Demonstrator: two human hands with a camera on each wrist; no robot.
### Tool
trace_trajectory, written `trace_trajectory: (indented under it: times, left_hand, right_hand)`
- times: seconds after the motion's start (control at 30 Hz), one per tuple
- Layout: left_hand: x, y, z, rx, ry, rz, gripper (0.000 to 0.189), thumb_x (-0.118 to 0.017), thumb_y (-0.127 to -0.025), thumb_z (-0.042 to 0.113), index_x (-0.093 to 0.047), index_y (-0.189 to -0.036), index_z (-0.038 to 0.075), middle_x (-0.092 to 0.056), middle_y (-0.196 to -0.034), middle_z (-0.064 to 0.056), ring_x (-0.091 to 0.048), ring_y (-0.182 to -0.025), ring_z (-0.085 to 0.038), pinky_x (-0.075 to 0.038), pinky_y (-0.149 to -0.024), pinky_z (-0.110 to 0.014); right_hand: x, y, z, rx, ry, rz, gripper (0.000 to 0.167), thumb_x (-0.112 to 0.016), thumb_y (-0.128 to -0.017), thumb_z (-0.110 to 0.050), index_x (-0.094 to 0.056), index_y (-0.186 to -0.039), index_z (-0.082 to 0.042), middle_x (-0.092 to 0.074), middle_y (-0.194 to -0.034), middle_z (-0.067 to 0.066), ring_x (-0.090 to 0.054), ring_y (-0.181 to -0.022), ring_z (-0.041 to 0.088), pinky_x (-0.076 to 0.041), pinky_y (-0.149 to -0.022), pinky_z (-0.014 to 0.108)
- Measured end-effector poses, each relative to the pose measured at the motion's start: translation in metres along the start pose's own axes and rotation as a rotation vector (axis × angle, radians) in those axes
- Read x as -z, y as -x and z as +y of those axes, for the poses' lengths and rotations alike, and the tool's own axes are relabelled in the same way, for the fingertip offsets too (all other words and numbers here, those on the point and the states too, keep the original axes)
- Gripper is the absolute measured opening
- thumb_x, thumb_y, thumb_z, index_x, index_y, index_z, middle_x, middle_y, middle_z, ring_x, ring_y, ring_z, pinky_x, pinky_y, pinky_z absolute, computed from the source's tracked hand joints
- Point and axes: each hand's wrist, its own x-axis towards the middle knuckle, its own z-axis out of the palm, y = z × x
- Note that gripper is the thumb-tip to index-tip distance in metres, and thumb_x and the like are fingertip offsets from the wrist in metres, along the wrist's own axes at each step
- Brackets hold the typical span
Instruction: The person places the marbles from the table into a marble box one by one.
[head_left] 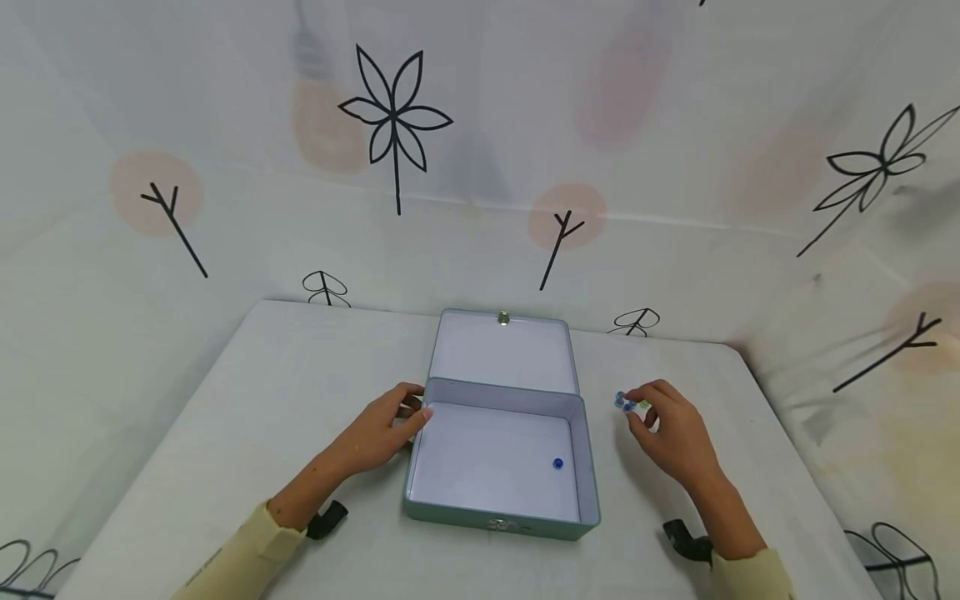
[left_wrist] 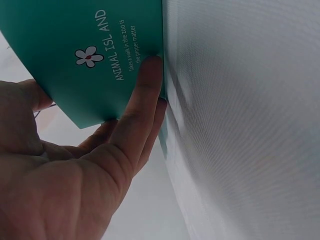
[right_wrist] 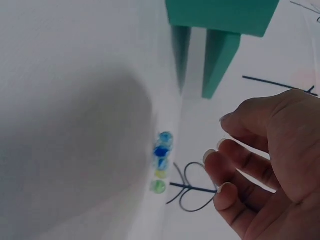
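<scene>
A green metal box with a pale inside stands with its lid laid back. One blue bead lies inside, near the right wall. My left hand holds the box's left wall, thumb over the rim. In the left wrist view, its fingers lie along the outer green side, beside white lettering. To the right of the box, my right hand hovers by a small group of clear blue, yellow and green beads. Its fingers are loosely bent, with nothing visible between them.
The box and beads rest on a white-covered table. Behind it hangs a pale cloth with printed leaves and twigs. A metal clasp sits on the box front, and another fitting is on the lid's far edge.
</scene>
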Motion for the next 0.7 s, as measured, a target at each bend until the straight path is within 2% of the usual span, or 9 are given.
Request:
trace_trajectory:
  times: [0.43,0.7]
  left_hand:
    - [0.001,-0.001,-0.003,0.001,0.012,-0.008,0.058,-0.059,-0.11,0.042,-0.047,-0.153,0.005,-0.061,-0.141,-0.012,-0.06,-0.134,-0.031,-0.063,-0.089,-0.036]
    - [-0.001,0.0,-0.004,0.004,-0.009,-0.001,0.058,-0.059,-0.11,0.043,-0.047,-0.154,0.007,-0.061,-0.14,-0.01,-0.061,-0.133,-0.029,-0.062,-0.091,-0.036]
  right_hand:
    - [-0.009,0.001,0.019,-0.14,0.055,-0.184,0.032,-0.079,-0.09,-0.002,-0.074,-0.121,0.001,-0.066,-0.11,0.013,-0.052,-0.073,0.016,-0.041,-0.056,0.027]
    - [-0.013,0.002,0.023,-0.153,0.064,-0.207,0.033,-0.077,-0.091,-0.002,-0.073,-0.123,0.001,-0.065,-0.107,0.012,-0.052,-0.074,0.017,-0.042,-0.058,0.028]
